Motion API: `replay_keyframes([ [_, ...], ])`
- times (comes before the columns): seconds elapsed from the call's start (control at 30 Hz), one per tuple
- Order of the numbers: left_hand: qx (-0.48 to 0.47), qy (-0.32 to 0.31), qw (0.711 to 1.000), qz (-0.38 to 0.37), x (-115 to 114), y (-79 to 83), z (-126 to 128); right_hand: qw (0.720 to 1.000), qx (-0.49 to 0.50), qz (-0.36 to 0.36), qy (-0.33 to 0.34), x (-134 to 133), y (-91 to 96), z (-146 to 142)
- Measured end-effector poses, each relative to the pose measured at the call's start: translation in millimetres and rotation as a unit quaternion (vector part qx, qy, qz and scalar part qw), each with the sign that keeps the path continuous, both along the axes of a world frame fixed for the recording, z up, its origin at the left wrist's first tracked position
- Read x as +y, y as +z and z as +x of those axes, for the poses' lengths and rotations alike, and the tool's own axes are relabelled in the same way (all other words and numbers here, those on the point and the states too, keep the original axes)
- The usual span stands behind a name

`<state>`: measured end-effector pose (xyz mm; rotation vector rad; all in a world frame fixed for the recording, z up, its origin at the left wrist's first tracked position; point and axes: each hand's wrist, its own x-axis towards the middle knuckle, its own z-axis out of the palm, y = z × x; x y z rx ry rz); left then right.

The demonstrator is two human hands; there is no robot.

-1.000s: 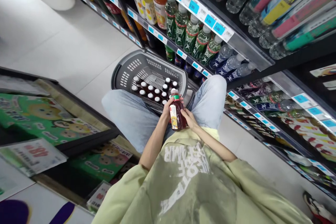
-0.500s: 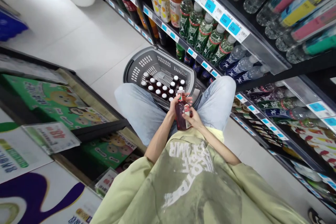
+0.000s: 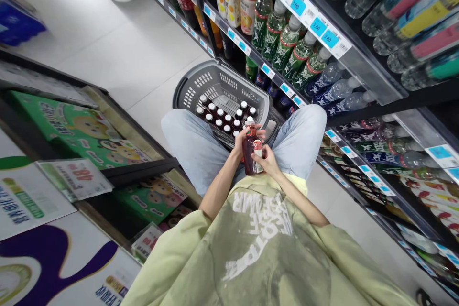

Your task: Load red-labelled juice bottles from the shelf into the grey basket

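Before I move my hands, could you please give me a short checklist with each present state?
1. Left hand holds the dark red bottle with a pale cap near its neck: ok.
2. Right hand supports its lower body: ok.
3. Red-and-white label uncovered: not ok, right thumb overlaps it.
4. Cap seal unbroken: cannot tell, too small.
5. Grey slotted plastic basket upright: ok.
6. All dark, white-capped bottles inside it visible: not ok, hands block some.

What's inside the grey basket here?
Inside the grey basket stand dark, white-capped bottles, with some of its slotted plastic showing beyond them. The left leg, left hand and held bottle hide part of the near side; anything there can't be seen.
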<state>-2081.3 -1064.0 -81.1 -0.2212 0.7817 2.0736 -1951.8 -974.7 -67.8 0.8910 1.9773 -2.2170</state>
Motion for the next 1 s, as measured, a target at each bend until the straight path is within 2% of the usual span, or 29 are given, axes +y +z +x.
replay_keyframes([
  [0.27, -0.025, 0.019, 0.999, -0.018, 0, 5.9, -1, 1.0, 0.003, -0.024, 0.009, 1, -3.5, 0],
  [0.43, -0.034, 0.022, 0.999, -0.027, 0, 3.8, -1, 1.0, 0.001, -0.021, 0.003, 3, -5.9, -1],
  [0.6, -0.024, 0.023, 0.999, -0.023, 1, -0.8, 0, 0.999, -0.002, -0.05, -0.009, 8, -5.7, -2],
  [0.87, -0.026, 0.032, 0.999, -0.026, -2, -2.1, 1, 0.982, -0.038, -0.164, -0.088, 10, -15.6, -3],
  [0.93, -0.025, 0.031, 0.999, -0.022, -2, -1.2, 1, 0.973, -0.054, -0.215, -0.065, 12, -13.8, -3],
  [1.0, -0.02, 0.031, 0.999, -0.02, -1, -0.8, 2, 0.962, -0.07, -0.263, -0.009, 14, -9.6, -3],
])
